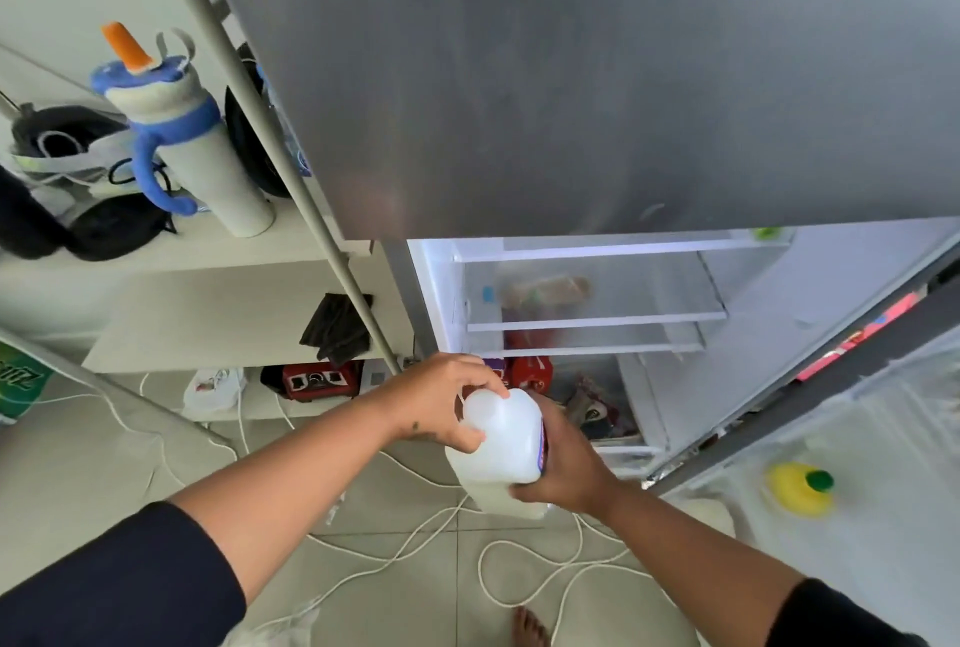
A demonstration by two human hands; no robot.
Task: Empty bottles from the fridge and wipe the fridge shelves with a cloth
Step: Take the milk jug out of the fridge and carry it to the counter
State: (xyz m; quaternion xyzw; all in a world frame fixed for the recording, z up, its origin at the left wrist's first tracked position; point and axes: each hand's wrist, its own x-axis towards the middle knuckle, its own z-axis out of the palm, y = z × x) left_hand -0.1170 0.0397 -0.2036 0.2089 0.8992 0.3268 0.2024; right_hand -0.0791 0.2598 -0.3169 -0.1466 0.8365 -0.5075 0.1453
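Shelf unit point(218, 251): far left, carrying a tall cream cup point(208, 147) with blue handle and orange straw, black bags beside it.
Dark cloth point(337, 329): folded on the lower shelf, just left of the fridge.
Left hand point(441, 402): fingers curled around the jug's neck and handle at the top.
Jug point(501, 444): white plastic, tilted, held in front of the open fridge, above the tiled floor with white cables point(519, 579).
Right hand point(563, 470): wrapped around the jug's side and base, gripping it from the right.
Fridge point(597, 75): lower door open, clear shelves point(597, 321) showing, food and red packs blurred inside.
Yellow bottle point(800, 488): green cap, sitting in the door rack, near right.
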